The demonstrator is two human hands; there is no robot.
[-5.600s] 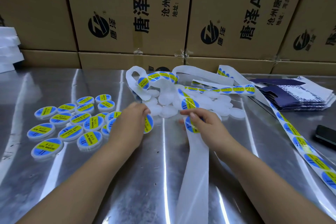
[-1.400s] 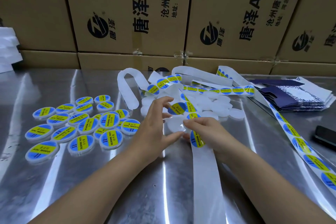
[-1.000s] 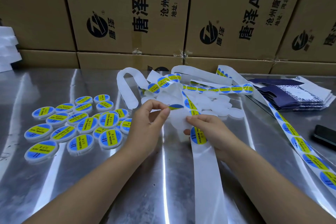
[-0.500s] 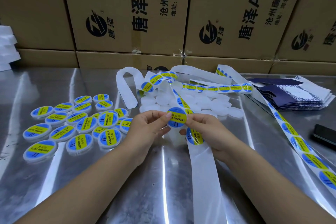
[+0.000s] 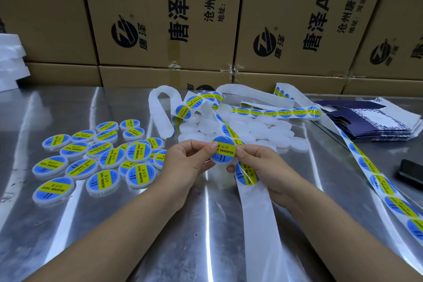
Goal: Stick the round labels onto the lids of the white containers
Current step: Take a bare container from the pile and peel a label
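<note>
Both hands hold one white container [image 5: 223, 153] at the middle of the table, its lid covered by a blue and yellow round label. My left hand [image 5: 185, 162] pinches its left edge and my right hand [image 5: 258, 162] pinches its right edge with the thumb on the label. Under my right hand runs the white backing strip [image 5: 258, 213], with a round label [image 5: 246, 175] still on it. Several unlabelled white containers [image 5: 263, 130] lie in a heap behind my hands. Several labelled containers [image 5: 96, 158] lie at the left.
A second label strip [image 5: 380, 181] runs along the right side of the metal table [image 5: 114, 236]. A black phone [image 5: 410, 174] lies at the right edge, dark blue flat cartons [image 5: 370, 121] behind it. Cardboard boxes [image 5: 160, 18] wall off the back.
A label peeled by my left hand a second ago now lies flat on the held container's lid. Both thumbs have come onto it. The labelled pile at the left has grown since the earliest frame.
</note>
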